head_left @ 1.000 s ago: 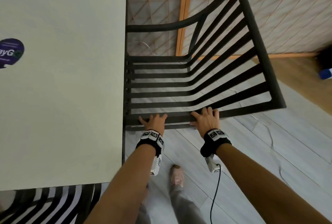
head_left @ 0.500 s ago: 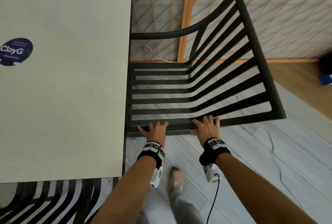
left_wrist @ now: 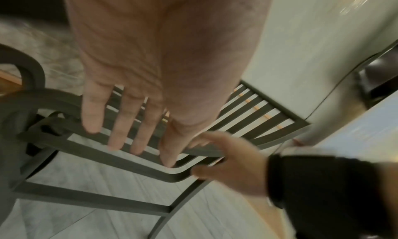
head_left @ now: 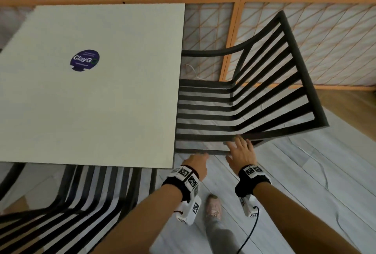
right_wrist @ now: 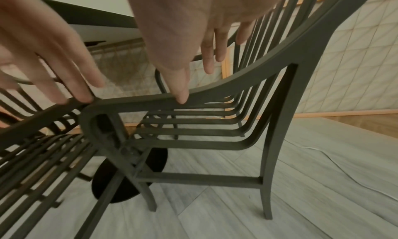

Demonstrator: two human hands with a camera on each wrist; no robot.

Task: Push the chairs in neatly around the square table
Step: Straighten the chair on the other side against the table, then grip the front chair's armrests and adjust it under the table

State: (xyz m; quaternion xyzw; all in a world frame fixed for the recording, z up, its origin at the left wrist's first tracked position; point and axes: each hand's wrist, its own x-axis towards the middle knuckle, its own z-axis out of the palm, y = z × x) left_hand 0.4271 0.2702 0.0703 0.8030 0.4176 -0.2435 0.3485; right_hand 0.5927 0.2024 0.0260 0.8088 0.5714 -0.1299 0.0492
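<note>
Since the earlier frame both hands have lifted from the armrest, and more of the bench (head_left: 91, 111) is in view. The left hand (head_left: 196, 163) and the right hand (head_left: 241, 155) have straight, spread fingers (left_wrist: 116, 132) that hold nothing; the right thumb touches the armrest. The slatted chair (head_left: 254, 99) stands at the right side of the bench, its seat front under the edge. It looks stiff and fairly heavy, probably metal; the armrest or the backrest top is a good place to push. No containers are visible.
</note>
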